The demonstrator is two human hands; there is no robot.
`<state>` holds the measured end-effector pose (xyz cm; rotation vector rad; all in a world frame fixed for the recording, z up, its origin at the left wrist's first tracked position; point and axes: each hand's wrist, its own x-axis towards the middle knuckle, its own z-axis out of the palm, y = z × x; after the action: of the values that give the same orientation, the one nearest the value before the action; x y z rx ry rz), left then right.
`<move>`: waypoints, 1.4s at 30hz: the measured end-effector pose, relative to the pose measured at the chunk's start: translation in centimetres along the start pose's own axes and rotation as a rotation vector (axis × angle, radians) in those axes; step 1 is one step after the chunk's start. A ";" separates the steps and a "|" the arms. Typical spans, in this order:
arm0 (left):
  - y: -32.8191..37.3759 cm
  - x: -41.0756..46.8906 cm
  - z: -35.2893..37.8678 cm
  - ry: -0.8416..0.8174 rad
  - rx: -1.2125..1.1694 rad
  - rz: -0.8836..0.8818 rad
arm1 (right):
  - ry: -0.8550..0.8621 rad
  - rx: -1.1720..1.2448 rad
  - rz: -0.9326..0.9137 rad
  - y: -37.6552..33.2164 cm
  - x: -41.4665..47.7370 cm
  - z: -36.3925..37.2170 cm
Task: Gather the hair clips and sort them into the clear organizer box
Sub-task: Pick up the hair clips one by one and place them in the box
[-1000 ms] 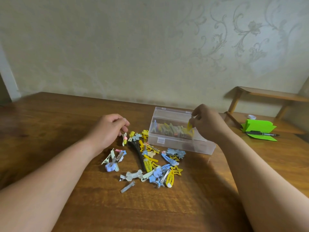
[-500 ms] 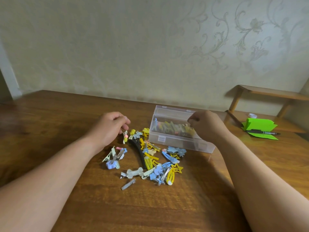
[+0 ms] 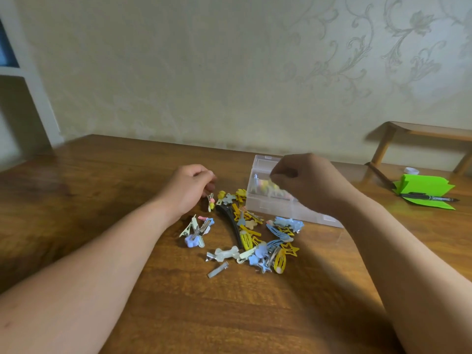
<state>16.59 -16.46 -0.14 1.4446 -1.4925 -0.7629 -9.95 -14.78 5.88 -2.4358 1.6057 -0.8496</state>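
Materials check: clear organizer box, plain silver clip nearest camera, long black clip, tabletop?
Organizer box: clear, slightly frosted hard plastic; contents show through.
Silver clip: likely bare metal; grey with bright sheen.
Long black clip: probably glossy plastic, possibly coated metal.
Tabletop: wood or veneer, varnished; grain and reflections show.

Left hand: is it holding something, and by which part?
Yes. The left hand seems to pinch a small pink-and-yellow hair clip by its upper end, between the fingertips.

Your left hand [image 3: 190, 190] points toward 1 o'clock, fingers curled; your right hand [image 3: 306, 185] (blurred) toward 11, likewise curled.
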 end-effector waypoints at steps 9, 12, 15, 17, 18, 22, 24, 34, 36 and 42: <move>-0.2 0.2 -0.1 0.000 0.015 0.002 | -0.551 -0.182 -0.156 -4.9 -1.8 1.2; -0.2 0.2 -0.1 -0.004 0.009 -0.003 | -0.638 -0.206 -0.137 -5.0 -1.9 1.2; -0.2 0.1 0.0 -0.006 0.008 0.001 | -0.689 -0.192 -0.108 -5.2 -2.0 1.3; -0.1 0.1 -0.1 -0.011 0.014 0.002 | -0.689 -0.185 -0.108 -5.2 -2.0 1.4; -0.1 0.1 -0.1 -0.011 0.017 0.001 | -0.683 -0.187 -0.115 -5.2 -2.0 1.5; -0.1 0.1 -0.1 -0.007 0.015 0.003 | -0.631 -0.173 -0.135 -4.9 -1.9 2.1; -0.1 0.0 -0.1 -0.008 0.018 0.001 | -0.620 -0.133 -0.139 -4.8 -1.8 2.1; -0.3 0.2 0.0 0.005 -0.009 0.004 | -0.223 0.427 0.086 -0.6 -0.2 -2.4; -0.4 0.1 0.1 0.003 0.009 0.011 | 0.063 0.288 0.217 2.2 0.2 -3.5; -0.1 0.0 0.2 0.000 0.002 0.014 | 0.100 -0.161 0.378 7.9 0.2 -3.7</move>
<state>16.48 -16.54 -0.33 1.4341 -1.5019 -0.7530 -18.22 -17.60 6.06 -2.1012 2.1532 -0.8127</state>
